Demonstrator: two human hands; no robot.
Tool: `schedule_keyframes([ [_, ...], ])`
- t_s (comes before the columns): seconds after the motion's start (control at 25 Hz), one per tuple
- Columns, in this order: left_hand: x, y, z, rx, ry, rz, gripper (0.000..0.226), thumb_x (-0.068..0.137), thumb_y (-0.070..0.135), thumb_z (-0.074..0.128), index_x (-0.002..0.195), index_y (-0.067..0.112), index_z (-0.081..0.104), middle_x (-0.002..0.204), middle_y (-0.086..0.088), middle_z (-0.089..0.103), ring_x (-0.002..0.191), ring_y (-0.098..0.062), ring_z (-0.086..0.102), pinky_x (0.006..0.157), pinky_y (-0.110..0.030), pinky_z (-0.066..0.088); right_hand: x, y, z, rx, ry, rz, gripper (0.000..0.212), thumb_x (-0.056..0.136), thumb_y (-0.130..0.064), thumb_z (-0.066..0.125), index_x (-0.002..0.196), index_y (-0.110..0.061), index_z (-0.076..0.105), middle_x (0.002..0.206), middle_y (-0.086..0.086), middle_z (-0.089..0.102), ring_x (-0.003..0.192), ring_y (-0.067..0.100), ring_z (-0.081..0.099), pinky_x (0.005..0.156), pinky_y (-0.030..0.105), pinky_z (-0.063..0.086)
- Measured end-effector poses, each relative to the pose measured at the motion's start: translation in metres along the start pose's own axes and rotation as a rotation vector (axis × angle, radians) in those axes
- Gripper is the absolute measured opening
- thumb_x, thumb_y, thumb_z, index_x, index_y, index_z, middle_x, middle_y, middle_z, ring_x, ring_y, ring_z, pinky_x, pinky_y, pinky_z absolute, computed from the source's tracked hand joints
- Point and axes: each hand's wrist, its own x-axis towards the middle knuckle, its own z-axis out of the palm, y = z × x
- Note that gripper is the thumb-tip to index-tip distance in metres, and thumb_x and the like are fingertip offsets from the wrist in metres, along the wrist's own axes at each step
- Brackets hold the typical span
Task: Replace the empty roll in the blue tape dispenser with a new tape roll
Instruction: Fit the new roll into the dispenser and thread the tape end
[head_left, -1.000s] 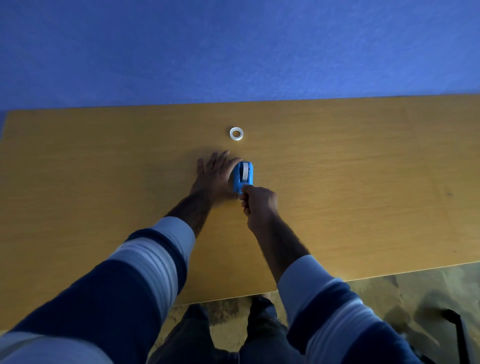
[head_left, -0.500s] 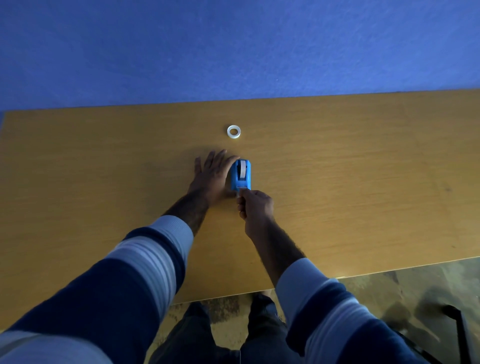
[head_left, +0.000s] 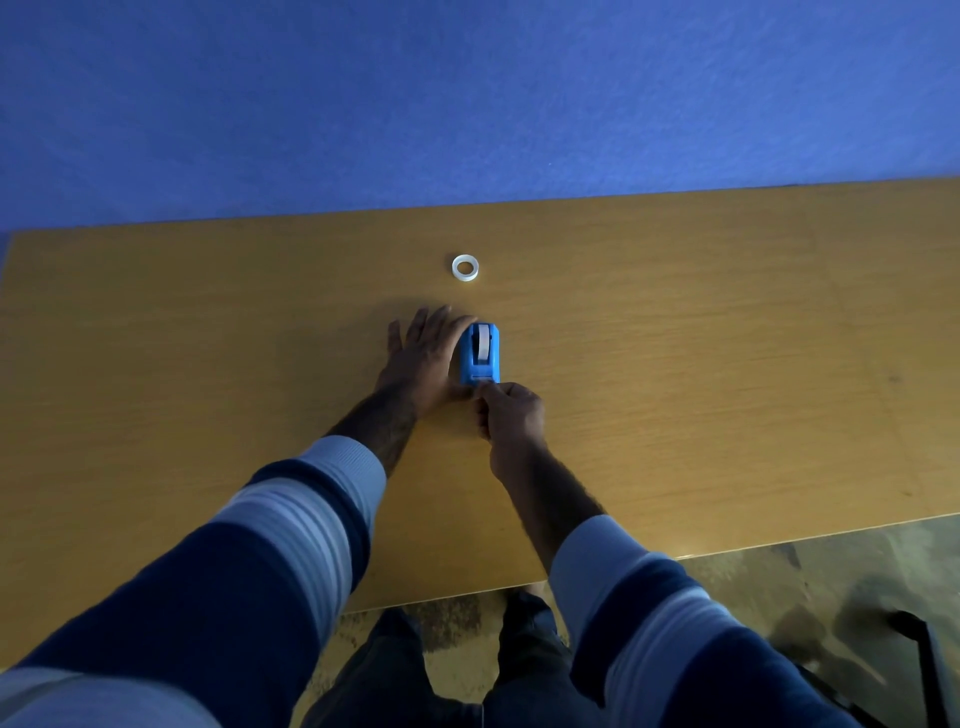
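Left hand (head_left: 423, 358): laid flat on the table (head_left: 727, 364), fingers spread and loose, nothing gripped; its thumb side is pressed against the left wall of the dispenser, which is steadied by it.
Dispenser (head_left: 480, 355): stood near the middle of the table, somewhat nearer the far edge than the near one; its long axis is run from far edge to near edge, with the cutter end turned toward the person.
Roll (head_left: 483, 343): seen seated in the dispenser as a pale strip along its top; a new roll is judged to be already loaded.
Ring (head_left: 465, 267): left lying flat on the table beyond the dispenser, toward the far edge, well apart from both hands; judged to be the empty core.
Right hand (head_left: 511, 415): curled just nearside of the cutter end, fingertips pinched together there; the tape end is judged to be held, but it is too small to be made out.
Key relation: the dispenser lies straight ahead of the right hand, in line with its long axis, so any pull toward the near edge would be made along that axis; the right hand is nearer the cutter, the left nearer the body.
Stage: judged late, with only the tape end to be drawn over the cutter.
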Motion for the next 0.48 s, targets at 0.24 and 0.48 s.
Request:
schedule_keyframes([
  [0.24, 0.001, 0.001, 0.001, -0.016, 0.0, -0.01, 0.11, 0.076, 0.061, 0.077, 0.16, 0.036, 0.01, 0.172, -0.005, 0.008, 0.159, -0.031, 0.0, 0.124, -0.063, 0.001, 0.006, 0.005, 0.001, -0.028, 0.036, -0.063, 0.016, 0.093, -0.011, 0.064, 0.097, 0.004, 0.068, 0.067, 0.006, 0.063, 0.047, 0.005, 0.054, 0.04, 0.019, 0.044],
  [0.48, -0.001, 0.001, 0.002, -0.043, 0.023, -0.008, 0.107, 0.077, 0.057, 0.078, 0.16, 0.036, 0.013, 0.172, -0.005, 0.01, 0.159, -0.031, 0.001, 0.124, -0.062, 0.0, 0.015, 0.017, -0.001, -0.361, 0.15, -0.175, 0.022, 0.092, -0.036, 0.067, 0.083, -0.015, 0.066, 0.078, 0.007, 0.072, 0.069, 0.022, 0.066, 0.059, 0.039, 0.056],
])
